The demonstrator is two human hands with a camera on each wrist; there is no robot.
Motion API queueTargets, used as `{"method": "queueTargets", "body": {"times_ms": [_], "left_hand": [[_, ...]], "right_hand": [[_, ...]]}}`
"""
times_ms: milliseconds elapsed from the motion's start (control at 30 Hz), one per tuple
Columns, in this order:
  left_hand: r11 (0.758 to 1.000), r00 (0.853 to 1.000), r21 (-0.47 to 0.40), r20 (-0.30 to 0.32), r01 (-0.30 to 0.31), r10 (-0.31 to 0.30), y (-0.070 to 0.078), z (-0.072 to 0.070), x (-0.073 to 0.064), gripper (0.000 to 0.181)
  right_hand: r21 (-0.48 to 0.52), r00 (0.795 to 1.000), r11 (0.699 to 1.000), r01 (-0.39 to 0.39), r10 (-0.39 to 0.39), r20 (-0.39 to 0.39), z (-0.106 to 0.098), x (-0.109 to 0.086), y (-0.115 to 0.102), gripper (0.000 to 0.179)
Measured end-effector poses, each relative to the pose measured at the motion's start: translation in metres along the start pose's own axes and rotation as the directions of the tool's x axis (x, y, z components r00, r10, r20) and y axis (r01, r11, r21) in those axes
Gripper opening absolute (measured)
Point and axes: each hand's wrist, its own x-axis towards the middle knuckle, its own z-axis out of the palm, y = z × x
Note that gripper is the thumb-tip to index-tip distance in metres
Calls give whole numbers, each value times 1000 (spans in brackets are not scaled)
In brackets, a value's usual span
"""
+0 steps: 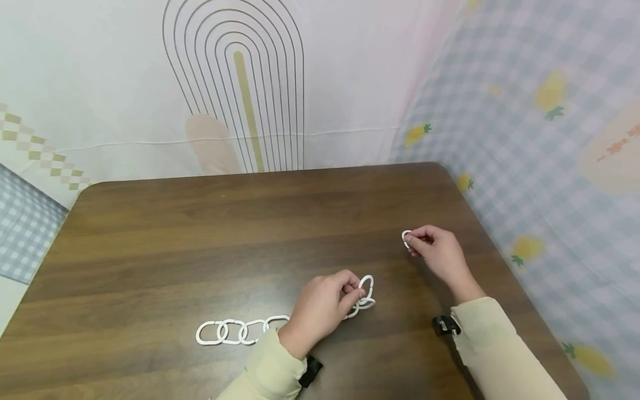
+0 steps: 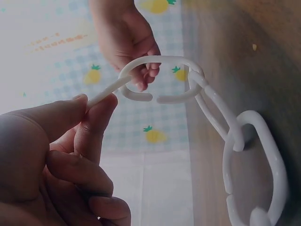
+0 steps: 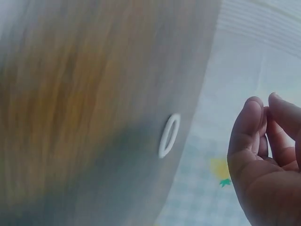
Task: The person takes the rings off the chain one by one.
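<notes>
My left hand (image 1: pixel 320 304) pinches an end link of a white plastic chain (image 1: pixel 209 333) between thumb and index finger. In the left wrist view this pinched link (image 2: pixel 109 89) passes through a raised link (image 2: pixel 162 59) with a narrow gap in its side. Further links hang down from it toward the table; my hand and sleeve hide part of the chain in the head view. Apart from the chain, a single white link (image 3: pixel 163 147) lies on the table. My right hand (image 1: pixel 441 256) hovers by it, fingers loosely bent and nothing between them in the right wrist view.
The brown wooden table (image 1: pixel 165 233) has rounded far corners. Behind it hangs a white patterned cloth (image 1: pixel 350 72), and a checked cloth with pineapples (image 1: pixel 505 183) borders the right edge. Black straps (image 1: pixel 445 325) sit at both sleeves.
</notes>
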Motion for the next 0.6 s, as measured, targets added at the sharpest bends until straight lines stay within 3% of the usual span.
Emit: {"method": "queueTargets", "body": {"times_ms": [333,600], "left_hand": [[998,999,-49,-4,42,-42,-1,-4,2,7],[995,998,-83,-9,61,-62,-4,-9,3,7]], "right_hand": [[72,994,995,63,-69,86,19,-15,-15,14],[253,980,964,79,-122,159,29,-27,-19,15]]}}
